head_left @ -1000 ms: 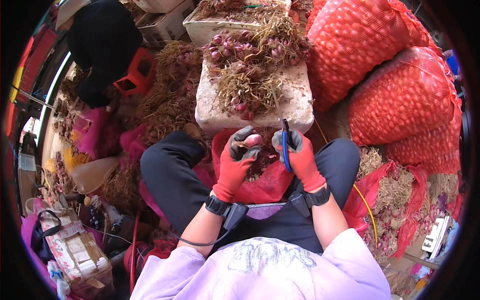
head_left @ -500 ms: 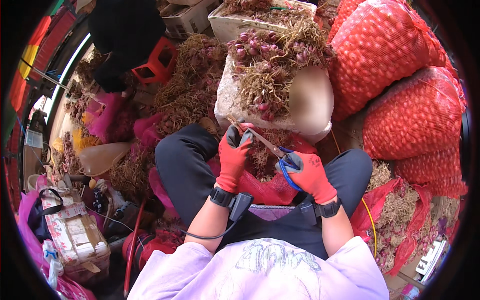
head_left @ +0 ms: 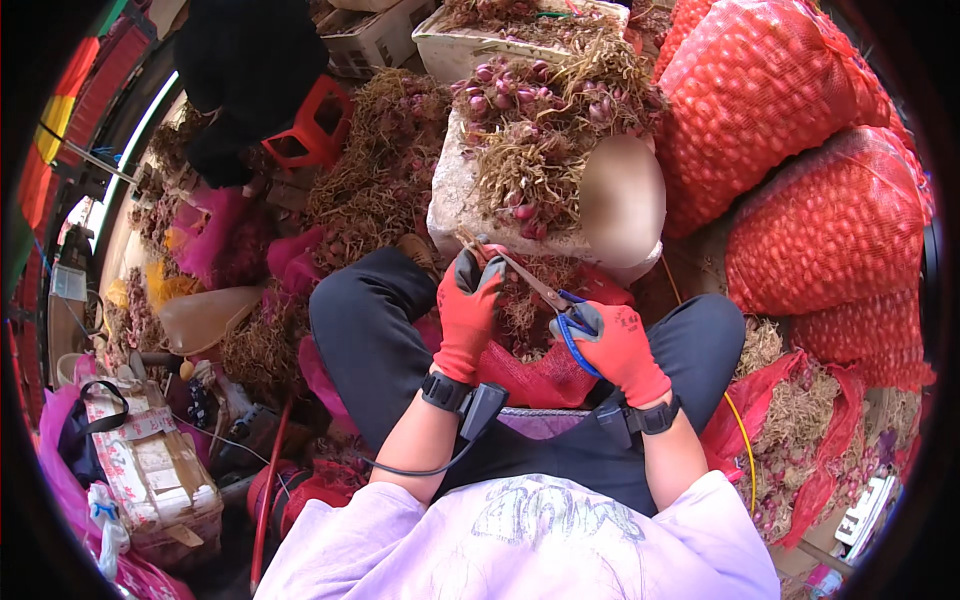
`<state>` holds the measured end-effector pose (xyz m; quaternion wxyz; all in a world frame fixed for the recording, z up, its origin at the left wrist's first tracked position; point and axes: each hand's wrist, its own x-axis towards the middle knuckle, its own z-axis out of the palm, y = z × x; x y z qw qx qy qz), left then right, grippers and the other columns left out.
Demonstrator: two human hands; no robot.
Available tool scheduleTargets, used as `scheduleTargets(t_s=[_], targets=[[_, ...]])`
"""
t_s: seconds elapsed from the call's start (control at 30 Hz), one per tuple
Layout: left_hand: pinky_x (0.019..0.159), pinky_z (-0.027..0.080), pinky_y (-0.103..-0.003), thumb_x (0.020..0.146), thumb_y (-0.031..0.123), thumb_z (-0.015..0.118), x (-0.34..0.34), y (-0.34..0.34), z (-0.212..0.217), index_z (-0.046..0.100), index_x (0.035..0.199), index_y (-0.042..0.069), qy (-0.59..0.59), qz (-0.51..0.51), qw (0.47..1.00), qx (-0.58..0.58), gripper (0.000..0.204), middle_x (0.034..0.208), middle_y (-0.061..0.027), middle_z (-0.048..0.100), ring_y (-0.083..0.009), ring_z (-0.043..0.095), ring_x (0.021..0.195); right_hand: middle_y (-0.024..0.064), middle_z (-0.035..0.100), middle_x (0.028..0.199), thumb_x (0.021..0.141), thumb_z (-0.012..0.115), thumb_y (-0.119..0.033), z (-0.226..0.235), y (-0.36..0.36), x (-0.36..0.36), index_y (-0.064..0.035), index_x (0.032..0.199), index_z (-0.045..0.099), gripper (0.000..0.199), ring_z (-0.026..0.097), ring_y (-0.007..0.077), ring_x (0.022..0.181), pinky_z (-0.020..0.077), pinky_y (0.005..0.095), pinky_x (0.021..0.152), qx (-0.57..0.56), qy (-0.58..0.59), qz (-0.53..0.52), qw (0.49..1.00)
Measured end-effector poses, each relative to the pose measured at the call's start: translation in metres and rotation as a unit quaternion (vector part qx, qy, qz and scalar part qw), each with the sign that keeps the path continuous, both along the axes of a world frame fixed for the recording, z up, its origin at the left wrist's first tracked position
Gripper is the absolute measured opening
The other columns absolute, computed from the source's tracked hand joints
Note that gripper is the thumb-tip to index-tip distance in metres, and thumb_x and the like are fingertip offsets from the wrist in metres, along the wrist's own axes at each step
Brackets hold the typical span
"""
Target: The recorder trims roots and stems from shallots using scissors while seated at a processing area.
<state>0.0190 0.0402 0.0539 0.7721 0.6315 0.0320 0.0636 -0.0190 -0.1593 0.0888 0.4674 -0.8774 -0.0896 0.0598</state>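
Note:
My left hand [head_left: 468, 312], in a red and grey work glove, is closed on a shallot; a bit of its dry stalk [head_left: 467, 238] pokes up beyond the fingertips. In my right hand [head_left: 615, 345], gloved alike, are scissors [head_left: 536, 284] with blue handles. Their blades reach up and left to my left fingertips, where the tips are partly hidden. Beyond both hands stands a white foam box [head_left: 455, 195], heaped with shallots [head_left: 503, 92] and their dry roots and stalks [head_left: 520, 170]. Between my knees lies red netting [head_left: 530, 378].
Full red mesh sacks [head_left: 770, 90] are stacked at the right. More unpeeled shallots [head_left: 375, 165] are piled left of the foam box. A red stool [head_left: 318, 120] and a person in dark clothes [head_left: 250, 50] are at the far left. A taped carton [head_left: 150, 460] sits near left.
Both hands keep nearly the same place, with the scissors still at my left fingertips. The view has shifted very slightly.

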Motion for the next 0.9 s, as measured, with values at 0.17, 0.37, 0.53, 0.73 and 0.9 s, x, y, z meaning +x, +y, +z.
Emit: scheduleTargets(t_s=[0.17, 0.37, 0.53, 0.73, 0.9], targets=[[0.077, 0.044, -0.022, 0.081, -0.002, 0.058, 0.000, 0.003, -0.004, 0.059, 0.104, 0.000, 0.003, 0.021, 0.999, 0.047, 0.023, 0.094, -0.0011, 0.061, -0.0074, 0.054, 0.084, 0.0116, 0.066, 0.071, 0.078, 0.070, -0.020, 0.006, 0.002, 0.002, 0.0004, 0.086, 0.067, 0.023, 0.059, 0.0119, 0.061, 0.0466, 0.0281, 0.060, 0.000, 0.046, -0.005, 0.999], [0.085, 0.045, -0.026, 0.083, 0.004, 0.061, -0.011, -0.014, 0.018, 0.058, 0.109, -0.001, -0.158, -0.012, 0.973, 0.167, 0.027, 0.096, -0.0041, 0.061, -0.0106, 0.057, 0.090, 0.0045, 0.061, 0.062, 0.079, 0.069, -0.016, -0.022, -0.019, 0.021, -0.0011, 0.086, 0.067, 0.017, 0.054, 0.0077, 0.055, 0.0425, 0.0253, 0.050, -0.121, 0.129, -0.104, 0.979], [0.088, 0.044, -0.028, 0.078, 0.000, 0.065, -0.022, -0.022, 0.010, 0.056, 0.115, 0.000, -0.125, -0.098, 0.954, 0.253, 0.038, 0.105, -0.0066, 0.061, -0.0155, 0.057, 0.098, 0.0023, 0.063, 0.093, 0.081, 0.063, 0.001, 0.000, 0.006, 0.016, 0.0003, 0.109, 0.055, 0.028, 0.058, 0.0081, 0.080, 0.0479, 0.0230, 0.071, 0.357, 0.117, -0.099, 0.922], [0.085, 0.045, -0.030, 0.074, 0.001, 0.068, -0.027, -0.034, 0.012, 0.056, 0.115, 0.002, -0.116, -0.087, 0.954, 0.261, 0.043, 0.103, -0.0086, 0.058, -0.0223, 0.058, 0.092, 0.0049, 0.063, 0.093, 0.078, 0.066, 0.002, -0.012, 0.008, 0.014, 0.0015, 0.105, 0.055, 0.029, 0.059, 0.0111, 0.083, 0.0480, 0.0257, 0.076, 0.236, -0.001, -0.071, 0.969], [0.084, 0.045, -0.032, 0.070, 0.002, 0.071, -0.031, -0.036, 0.009, 0.056, 0.114, 0.002, -0.124, -0.099, 0.942, 0.295, 0.047, 0.104, -0.0112, 0.057, -0.0261, 0.057, 0.094, 0.0101, 0.063, 0.085, 0.072, 0.069, -0.002, -0.003, 0.019, 0.011, 0.0012, 0.097, 0.055, 0.029, 0.063, 0.0187, 0.081, 0.0487, 0.0300, 0.073, 0.052, -0.090, -0.105, 0.989]])
